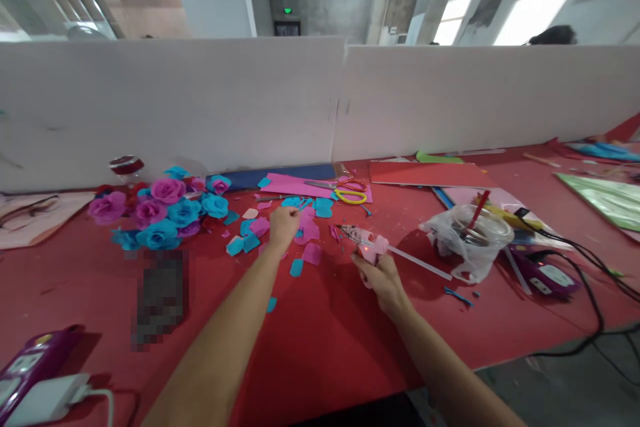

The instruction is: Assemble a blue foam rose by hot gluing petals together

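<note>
My right hand point(384, 278) is wrapped round the handle of a pink hot glue gun point(369, 245). Its dirty nozzle points to the left, and a long clear glue stick point(420, 263) sticks out of its back. With fingers pinched together, my left hand point(285, 227) is over a scatter of cut paper petals; what it holds is too small to make out. Pink petals point(309, 229) and blue petals point(297, 267) lie around that hand. Just beyond are scissors point(345, 191) with red and yellow handles, resting on a magenta paper strip point(285, 185).
Finished pink and blue paper flowers point(167, 213) are bunched at the left, beside a blurred-out dark patch. A drink cup point(483, 227) in a plastic bag stands at the right, near a purple power strip point(543, 272) and black cables point(593, 310). A white partition point(200, 107) borders the red table point(320, 360).
</note>
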Demonstrator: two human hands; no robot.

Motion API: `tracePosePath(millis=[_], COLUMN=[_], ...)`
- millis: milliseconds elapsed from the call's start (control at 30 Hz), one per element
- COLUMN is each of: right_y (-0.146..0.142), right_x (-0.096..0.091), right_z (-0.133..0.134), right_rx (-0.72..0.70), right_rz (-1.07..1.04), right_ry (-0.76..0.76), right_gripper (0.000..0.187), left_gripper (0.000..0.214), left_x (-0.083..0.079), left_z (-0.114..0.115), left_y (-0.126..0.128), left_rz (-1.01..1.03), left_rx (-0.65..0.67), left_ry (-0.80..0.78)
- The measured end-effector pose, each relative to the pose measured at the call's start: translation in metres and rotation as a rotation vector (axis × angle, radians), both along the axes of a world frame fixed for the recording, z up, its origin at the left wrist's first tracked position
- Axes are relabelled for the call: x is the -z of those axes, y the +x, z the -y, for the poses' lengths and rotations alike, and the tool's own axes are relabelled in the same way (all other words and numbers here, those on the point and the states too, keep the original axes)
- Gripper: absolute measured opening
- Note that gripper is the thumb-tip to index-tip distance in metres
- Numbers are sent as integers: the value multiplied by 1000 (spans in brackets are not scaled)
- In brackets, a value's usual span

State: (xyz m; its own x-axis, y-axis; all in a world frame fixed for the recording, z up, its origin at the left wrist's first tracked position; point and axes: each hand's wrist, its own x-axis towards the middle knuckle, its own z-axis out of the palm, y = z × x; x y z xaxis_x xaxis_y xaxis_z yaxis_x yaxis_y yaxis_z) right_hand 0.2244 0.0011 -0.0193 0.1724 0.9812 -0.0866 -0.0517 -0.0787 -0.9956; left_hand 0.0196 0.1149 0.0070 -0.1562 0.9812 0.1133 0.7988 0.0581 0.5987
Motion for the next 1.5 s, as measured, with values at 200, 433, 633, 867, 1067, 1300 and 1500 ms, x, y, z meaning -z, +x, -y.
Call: tracePosePath(millis=[200,433,633,867,1067,1300,1500], right_y=[3,4,7,5,-15,-20,-15], right_x=[-1,1,-4,-17,-17,-13,-28], right_z=[-2,-3,-5,3,9,9,14], right_rx=[93,124,166,-11,-40,5,-136], right_rz=[-103,-166,-286,-452,-296,-265,-83], right_ry=[-39,-41,-73,-42,-49,-94,-178], right_gripper=[22,22,25,30,33,30,26], left_gripper=[15,15,15,18,12,27,37], left_x=[14,11,-12,-15,-12,-8,-6], left_z=[-48,-53,-7,75,108,116,123], left_y=[42,45,31,33,43,30,29], left_rz=[137,484,921,1460,1521,1543,1304], left_rx=[73,144,164,155,94,-53,7], left_ry=[-4,-85,-262,-453,-490,-465,-381])
